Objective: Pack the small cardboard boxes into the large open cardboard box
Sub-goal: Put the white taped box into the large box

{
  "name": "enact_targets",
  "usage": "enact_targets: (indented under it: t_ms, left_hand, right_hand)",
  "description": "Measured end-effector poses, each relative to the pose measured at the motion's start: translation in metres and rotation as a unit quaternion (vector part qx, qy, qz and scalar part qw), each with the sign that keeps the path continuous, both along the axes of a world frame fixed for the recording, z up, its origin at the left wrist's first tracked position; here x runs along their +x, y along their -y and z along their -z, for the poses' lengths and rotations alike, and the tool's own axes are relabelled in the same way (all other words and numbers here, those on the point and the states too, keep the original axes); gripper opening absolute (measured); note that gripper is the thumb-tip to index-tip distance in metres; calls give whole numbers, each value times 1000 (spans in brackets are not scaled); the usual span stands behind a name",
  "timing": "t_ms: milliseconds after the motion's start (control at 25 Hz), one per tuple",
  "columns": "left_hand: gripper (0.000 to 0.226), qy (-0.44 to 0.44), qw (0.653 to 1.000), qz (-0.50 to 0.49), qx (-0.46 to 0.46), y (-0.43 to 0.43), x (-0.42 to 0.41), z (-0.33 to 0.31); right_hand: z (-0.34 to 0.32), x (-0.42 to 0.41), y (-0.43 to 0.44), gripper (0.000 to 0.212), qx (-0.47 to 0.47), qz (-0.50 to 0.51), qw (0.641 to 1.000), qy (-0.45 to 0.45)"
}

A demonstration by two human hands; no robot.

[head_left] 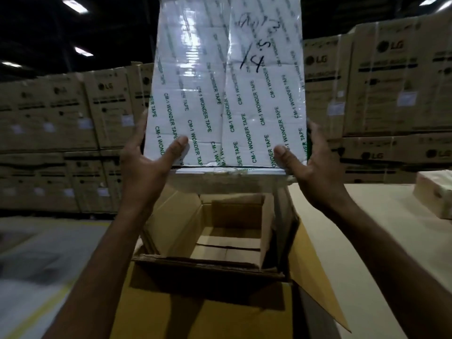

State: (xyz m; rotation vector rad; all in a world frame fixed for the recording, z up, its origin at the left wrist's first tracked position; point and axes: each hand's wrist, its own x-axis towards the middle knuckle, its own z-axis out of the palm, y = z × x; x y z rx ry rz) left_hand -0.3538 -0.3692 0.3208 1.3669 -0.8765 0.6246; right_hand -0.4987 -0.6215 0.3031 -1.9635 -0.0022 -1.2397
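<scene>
A white taped box (227, 81) is held up above the large open box (208, 265). The left hand (146, 165) and right hand (310, 162) clasp its lower side edges, thumbs pressed on the near face, fingers seemingly wrapped behind. Its bottom edge hangs over the far rim, and the cavity below gapes open. Stacked cartons (73, 118) stand well behind.

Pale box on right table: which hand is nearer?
Right. The right hand grips the right edge of the taped box, toward the pale box; the left hand grips its left edge, farther off.
</scene>
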Motion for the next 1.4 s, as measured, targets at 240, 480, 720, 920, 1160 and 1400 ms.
enact_targets:
  t_ms: [240, 480, 720, 920, 1160, 1400]
  left_hand:
    - [48, -127, 986, 12, 108, -8, 74, 17]
    - [37, -215, 940, 53, 258, 1, 151, 46]
    - [31, -215, 879, 138, 402, 12, 224, 69]
    - [50, -193, 792, 199, 544, 11, 265, 108]
    - [62, -146, 754, 265, 583, 12, 280, 109]
    - [74, -128, 764, 226, 590, 7, 286, 120]
  right_hand:
    - [19, 72, 5, 72, 61, 4, 991, -118]
    - [57, 118, 7, 36, 108, 15, 964, -242]
    - [73, 157, 4, 36, 177, 48, 912, -368]
    - [96, 184, 3, 33, 170, 60, 840, -512]
    - [76, 187, 2, 58, 40, 130, 800, -585]
    - [56, 208, -16, 46, -79, 153, 746, -643]
